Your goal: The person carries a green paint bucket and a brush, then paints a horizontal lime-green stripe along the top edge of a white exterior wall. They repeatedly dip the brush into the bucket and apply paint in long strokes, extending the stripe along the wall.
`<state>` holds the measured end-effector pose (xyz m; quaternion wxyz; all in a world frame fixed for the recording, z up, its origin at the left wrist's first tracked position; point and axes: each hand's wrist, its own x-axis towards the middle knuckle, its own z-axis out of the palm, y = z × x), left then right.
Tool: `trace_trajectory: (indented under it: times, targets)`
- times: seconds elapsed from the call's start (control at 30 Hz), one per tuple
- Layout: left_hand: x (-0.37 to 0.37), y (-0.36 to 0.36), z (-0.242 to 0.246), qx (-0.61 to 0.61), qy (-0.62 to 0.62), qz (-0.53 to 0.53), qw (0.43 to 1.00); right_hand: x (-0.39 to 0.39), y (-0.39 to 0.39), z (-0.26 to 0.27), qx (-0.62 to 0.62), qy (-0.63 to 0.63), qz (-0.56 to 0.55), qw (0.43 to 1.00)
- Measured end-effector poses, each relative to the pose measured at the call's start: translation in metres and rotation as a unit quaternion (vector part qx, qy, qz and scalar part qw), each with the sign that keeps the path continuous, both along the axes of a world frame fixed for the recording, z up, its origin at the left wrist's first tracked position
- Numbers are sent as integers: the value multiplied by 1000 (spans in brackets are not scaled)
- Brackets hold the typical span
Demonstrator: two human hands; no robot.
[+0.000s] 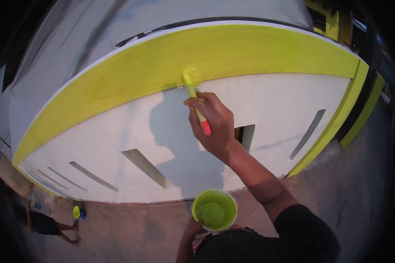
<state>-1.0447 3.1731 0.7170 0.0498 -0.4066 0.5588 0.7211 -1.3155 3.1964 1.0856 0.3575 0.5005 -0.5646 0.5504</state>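
My right hand [214, 121] grips the handle of a paintbrush [200, 113], whose red end points down toward my wrist. The yellow-green bristles lie against the lower part of a yellow-green painted band [230, 49] along the top of a white wall [138, 128]. Low in the view, my left hand [196, 227] holds a round tub of lime-green paint [214, 210] by its rim near my waist. The thumb is over the edge; the other fingers are mostly hidden. Green paint marks my right forefinger.
Narrow slots [144, 167] open in the white wall. A grey sheet [85, 36] hangs above the band. At lower left another person [42, 223] stands on the ground by a yellow-and-blue bucket [79, 213]. A yellow-green vertical edge [332, 131] borders the wall on the right.
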Motion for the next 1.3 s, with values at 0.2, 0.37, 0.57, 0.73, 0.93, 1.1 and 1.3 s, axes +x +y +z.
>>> trace_trajectory:
  times: [0.2, 0.37, 0.57, 0.73, 0.93, 1.1, 1.3]
  targets:
    - [14, 0, 18, -28, 1, 15, 999, 47, -55, 17, 58, -37, 213, 975]
    - [18, 0, 33, -71, -16, -10, 997, -16, -3, 33, 9, -75, 178, 981]
    - [13, -8, 21, -35, -15, 2, 999, -129, 147, 13, -63, -172, 23, 983]
    - [14, -6, -5, -22, 10, -3, 1000, -190, 241, 26, -177, -250, -234, 923]
    - [8, -7, -33, -52, 35, -66, 996, -142, 153, 57, -68, -22, -312, 947]
    - [16, -9, -50, -66, 35, -57, 996, -53, 46, 77, -73, 57, -255, 963]
    - [47, -26, -55, -77, 59, -47, 994, 46, -71, 69, -15, 56, -43, 997]
